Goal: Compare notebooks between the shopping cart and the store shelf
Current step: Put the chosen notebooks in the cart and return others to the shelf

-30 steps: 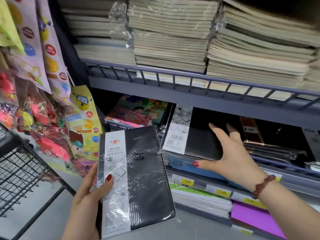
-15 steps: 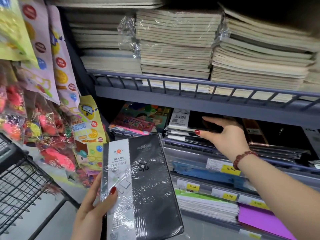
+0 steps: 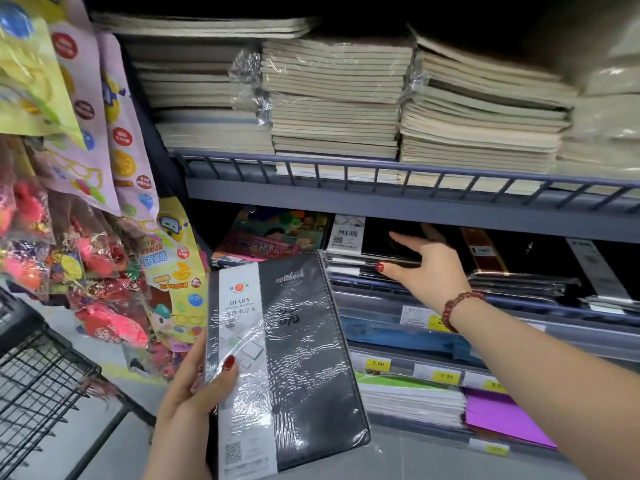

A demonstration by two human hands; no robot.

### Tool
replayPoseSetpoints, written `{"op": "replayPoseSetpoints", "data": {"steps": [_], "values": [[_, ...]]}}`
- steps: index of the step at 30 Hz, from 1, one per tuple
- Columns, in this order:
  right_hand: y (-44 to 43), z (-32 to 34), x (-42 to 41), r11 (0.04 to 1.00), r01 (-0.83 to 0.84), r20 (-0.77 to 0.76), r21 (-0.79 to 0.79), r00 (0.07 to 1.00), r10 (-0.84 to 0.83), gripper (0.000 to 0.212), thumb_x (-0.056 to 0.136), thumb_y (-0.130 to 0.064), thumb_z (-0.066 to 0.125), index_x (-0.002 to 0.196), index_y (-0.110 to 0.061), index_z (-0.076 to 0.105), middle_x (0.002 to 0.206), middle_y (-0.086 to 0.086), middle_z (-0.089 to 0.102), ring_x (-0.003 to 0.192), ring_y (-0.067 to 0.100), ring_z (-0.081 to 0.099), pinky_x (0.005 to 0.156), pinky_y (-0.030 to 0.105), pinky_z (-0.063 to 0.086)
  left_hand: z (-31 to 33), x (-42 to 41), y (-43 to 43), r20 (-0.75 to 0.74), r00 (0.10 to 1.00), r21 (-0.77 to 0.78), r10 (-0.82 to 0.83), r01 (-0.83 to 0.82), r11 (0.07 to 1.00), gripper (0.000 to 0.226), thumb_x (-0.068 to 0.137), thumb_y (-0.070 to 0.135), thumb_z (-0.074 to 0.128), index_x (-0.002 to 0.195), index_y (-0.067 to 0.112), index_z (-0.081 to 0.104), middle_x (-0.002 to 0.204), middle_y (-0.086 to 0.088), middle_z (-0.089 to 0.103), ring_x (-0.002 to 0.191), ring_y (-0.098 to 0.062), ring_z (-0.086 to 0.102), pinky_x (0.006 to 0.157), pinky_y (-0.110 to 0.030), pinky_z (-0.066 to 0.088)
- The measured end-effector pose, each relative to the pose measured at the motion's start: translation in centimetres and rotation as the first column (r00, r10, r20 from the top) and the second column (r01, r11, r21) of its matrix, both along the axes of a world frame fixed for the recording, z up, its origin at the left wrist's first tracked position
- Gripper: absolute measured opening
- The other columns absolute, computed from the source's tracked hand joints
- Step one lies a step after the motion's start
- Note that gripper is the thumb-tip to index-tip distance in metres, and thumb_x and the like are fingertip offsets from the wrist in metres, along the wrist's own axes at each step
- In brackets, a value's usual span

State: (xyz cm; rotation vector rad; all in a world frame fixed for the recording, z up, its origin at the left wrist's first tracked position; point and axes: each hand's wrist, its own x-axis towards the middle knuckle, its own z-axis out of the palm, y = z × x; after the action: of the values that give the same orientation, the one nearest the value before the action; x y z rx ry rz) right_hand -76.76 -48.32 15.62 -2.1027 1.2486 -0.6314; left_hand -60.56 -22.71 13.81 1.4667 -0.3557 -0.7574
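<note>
- The left hand [image 3: 194, 403] held the diary [image 3: 287, 368] by its lower left edge: thumb curled over the white band on the front, the other fingers hidden behind the cover.
- The diary, shrink-wrapped and black with that white band, stood nearly upright and faced the person, its long axis running up and slightly right.
- Left of the diary and lower, a corner of the wire cart [image 3: 38, 386] showed; nothing could be made out in that part of it.
- Right of the diary's top corner and further back, the right hand [image 3: 429, 271] reached under the grey shelf. Its thumb pressed the front edge of a flat stack and its fingers lay spread, almost straight, over the top cover, so it appeared to pinch the top copy.
- That shelf notebook [image 3: 375, 249] looked like the diary's match, black with a barcoded white band. It lay flat just beyond the diary's top edge, with its long axis seemingly running back into the shelf and a short edge facing out.
- The right hand was the one at the shelf notebook, which lay ahead of its fingertips. Drawing it out would probably mean pulling along that axis, towards the diary, and lifting it over the low rail.
- Above and behind the diary, pale notebook stacks [image 3: 332, 98] filled the upper shelf.
</note>
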Motion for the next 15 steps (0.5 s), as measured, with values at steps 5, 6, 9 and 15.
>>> {"op": "replayPoseSetpoints", "data": {"steps": [5,6,9,15], "values": [[4.5,0.3,-1.5,0.999,-0.031,0.251,-0.014,0.967,0.034,0.039,0.074,-0.023,0.077,0.111,-0.022,0.066,0.113,-0.001,0.063,0.110,0.017,0.058,0.097,0.030,0.046,1.1,-0.5,-1.7,-0.145,0.989,-0.060,0.015,-0.024,0.998,0.056,0.077,0.009,0.069,0.121,0.043,0.062,0.128,0.018,0.058,0.123,-0.009,0.051,0.100,-0.037,0.039],[5.6,0.4,-1.8,0.989,-0.063,0.330,0.133,0.944,0.016,0.038,0.072,-0.023,0.078,0.108,-0.021,0.066,0.104,-0.003,0.067,0.100,0.016,0.063,0.087,0.029,0.051,1.4,-0.8,-2.3,-0.168,0.986,-0.050,-0.010,0.002,0.999,0.054,0.079,0.009,0.068,0.119,0.043,0.063,0.122,0.015,0.064,0.115,-0.012,0.060,0.093,-0.038,0.045],[8.0,0.8,-2.7,0.841,-0.226,0.479,0.492,0.877,-0.045,0.054,0.062,-0.029,0.077,0.113,-0.020,0.064,0.089,0.001,0.074,0.081,0.011,0.068,0.074,0.024,0.053,2.3,-1.3,-4.4,-0.182,0.979,-0.066,-0.088,0.077,0.995,0.051,0.085,0.004,0.062,0.120,0.041,0.061,0.109,0.010,0.073,0.093,-0.014,0.072,0.075,-0.036,0.052],[8.6,1.1,-3.0,0.765,-0.244,0.567,0.596,0.802,-0.185,0.045,0.075,0.005,0.070,0.114,-0.017,0.062,0.093,0.010,0.075,0.086,0.024,0.071,0.072,0.033,0.059,3.3,-1.2,-9.3,-0.182,0.964,-0.027,-0.196,0.194,0.981,0.053,0.086,0.009,0.066,0.128,0.038,0.056,0.113,0.005,0.072,0.099,-0.019,0.070,0.078,-0.037,0.057]]}}
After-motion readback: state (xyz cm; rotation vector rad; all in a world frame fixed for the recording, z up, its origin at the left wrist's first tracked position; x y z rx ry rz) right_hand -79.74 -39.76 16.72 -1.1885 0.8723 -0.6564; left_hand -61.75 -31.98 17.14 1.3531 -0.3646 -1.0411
